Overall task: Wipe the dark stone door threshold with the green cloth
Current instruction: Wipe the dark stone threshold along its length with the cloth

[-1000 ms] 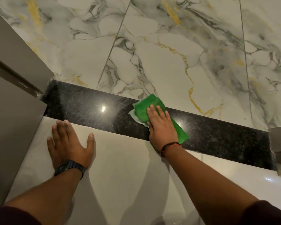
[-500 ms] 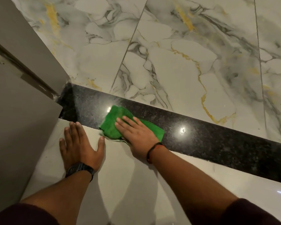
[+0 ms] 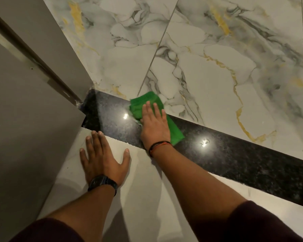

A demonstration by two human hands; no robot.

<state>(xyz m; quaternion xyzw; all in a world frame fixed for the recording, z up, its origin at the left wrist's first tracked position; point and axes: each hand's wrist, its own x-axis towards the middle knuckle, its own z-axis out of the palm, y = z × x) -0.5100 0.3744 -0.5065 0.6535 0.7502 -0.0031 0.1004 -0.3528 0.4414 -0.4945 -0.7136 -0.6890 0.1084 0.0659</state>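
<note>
The dark stone threshold (image 3: 234, 158) runs as a glossy black speckled strip from the door frame at the left down to the right edge. A green cloth (image 3: 140, 104) lies folded on its left part, its far corner lapping onto the marble floor. My right hand (image 3: 154, 126) presses flat on the cloth with the fingers spread, covering its middle. My left hand (image 3: 101, 159) rests palm down with nothing under it on the pale tile (image 3: 143, 198) just in front of the threshold, fingertips at its near edge.
A grey door frame and panel (image 3: 24, 119) stand at the left, meeting the threshold's left end. White marble floor with grey and gold veins (image 3: 217, 75) spreads beyond the threshold. Two ceiling-light reflections shine on the black stone.
My right hand slid the cloth left along the threshold, then pushed it away from my left hand toward the far edge. My left hand stayed planted on the tile.
</note>
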